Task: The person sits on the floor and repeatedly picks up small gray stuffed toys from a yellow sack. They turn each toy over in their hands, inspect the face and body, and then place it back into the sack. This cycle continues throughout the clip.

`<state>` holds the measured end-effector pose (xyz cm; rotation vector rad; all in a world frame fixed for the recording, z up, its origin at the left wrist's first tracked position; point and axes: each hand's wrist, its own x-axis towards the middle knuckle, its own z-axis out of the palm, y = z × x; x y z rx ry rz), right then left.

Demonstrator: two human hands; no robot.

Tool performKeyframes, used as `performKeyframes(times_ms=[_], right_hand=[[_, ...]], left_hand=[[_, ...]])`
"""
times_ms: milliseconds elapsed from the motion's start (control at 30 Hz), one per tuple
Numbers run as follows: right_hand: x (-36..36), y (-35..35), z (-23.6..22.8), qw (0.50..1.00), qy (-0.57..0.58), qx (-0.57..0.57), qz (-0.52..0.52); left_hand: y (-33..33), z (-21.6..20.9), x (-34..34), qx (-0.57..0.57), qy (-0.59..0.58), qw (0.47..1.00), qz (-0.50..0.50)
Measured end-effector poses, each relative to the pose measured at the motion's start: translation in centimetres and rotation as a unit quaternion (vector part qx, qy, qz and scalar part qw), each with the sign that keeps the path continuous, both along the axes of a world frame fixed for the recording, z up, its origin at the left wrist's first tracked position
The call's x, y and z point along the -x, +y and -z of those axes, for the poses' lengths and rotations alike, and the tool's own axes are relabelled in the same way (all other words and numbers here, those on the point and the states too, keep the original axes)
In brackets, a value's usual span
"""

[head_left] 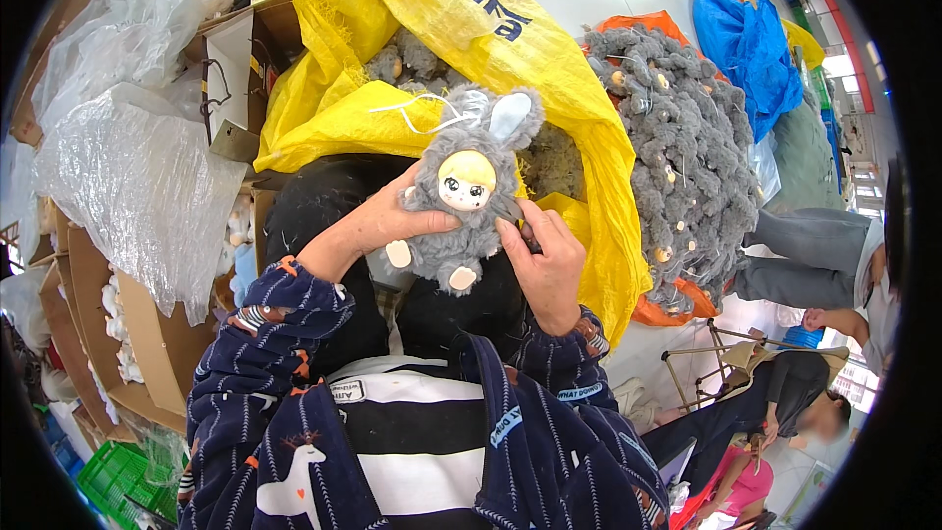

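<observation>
Grey fluffy fur covers the rabbit-eared plush doll point(469, 198), which in the head view is held upright above the lap, before the open yellow woven sack point(606, 167). The left hand point(392, 216) grips one flank, thumb across the belly below the face; the right hand point(551, 260) pinches the other side, though whether fur or arm lies between its fingertips I cannot tell. The doll looks light and squashy, its pile unlikely to slip. The smooth face plate point(465, 180) seems stiffer and could scuff, so the torso offers the safest hold; the thin white cord point(414, 110) may snag.
</observation>
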<state>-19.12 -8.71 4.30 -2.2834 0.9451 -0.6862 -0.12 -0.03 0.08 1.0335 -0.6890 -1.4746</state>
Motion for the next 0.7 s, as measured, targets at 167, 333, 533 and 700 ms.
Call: performKeyframes(times_ms=[167,333,533,700], right_hand=[[-0.1,-0.2,0.3,0.996,0.01,0.084,-0.013],[-0.3,-0.6,1.9,0.995,-0.05,0.086,-0.029],[-1.1,-0.5,2.6,0.991,-0.127,-0.044,-0.02],[-0.8,-0.5,2.5,0.989,-0.126,-0.078,-0.023]], left_hand=[[0.1,0.2,0.0,0.002,0.0,1.0,-0.001],[0.1,0.3,-0.2,-0.014,-0.005,1.0,0.008],[-0.1,0.1,-0.1,-0.022,0.032,0.999,0.01],[0.0,0.3,-0.1,-0.001,0.016,1.0,0.004]])
